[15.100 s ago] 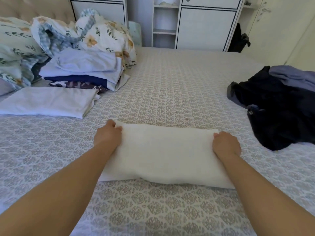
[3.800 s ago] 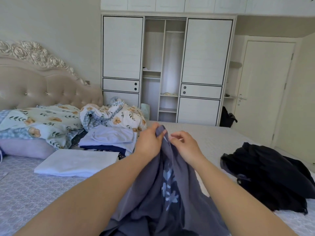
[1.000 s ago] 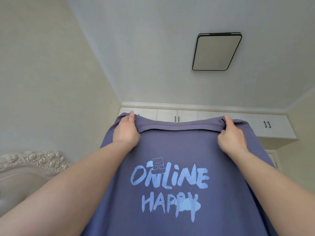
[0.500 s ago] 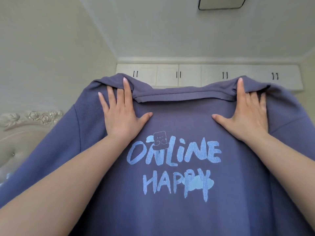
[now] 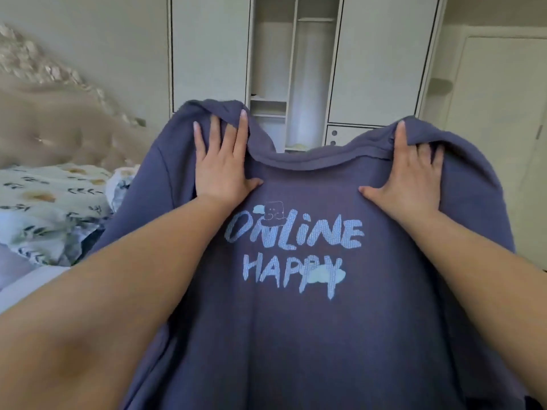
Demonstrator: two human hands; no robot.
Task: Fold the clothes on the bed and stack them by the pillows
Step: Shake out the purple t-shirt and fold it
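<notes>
Held-up purple T-shirt (image 5: 296, 335) hides the bed (wardrobe (image 5: 299, 63) behind).

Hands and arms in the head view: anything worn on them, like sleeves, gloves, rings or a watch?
Nothing worn shows. Both forearms are bare up to the frame edge, with no sleeves in view. The left hand and right hand have no gloves, rings, watch or bracelet showing. The fingernails look short and pale.

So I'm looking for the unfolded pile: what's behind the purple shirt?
Above the shirt, held by the left hand and right hand, the wardrobe shows; the floral bedding lies left. The bed behind it is covered.
</notes>
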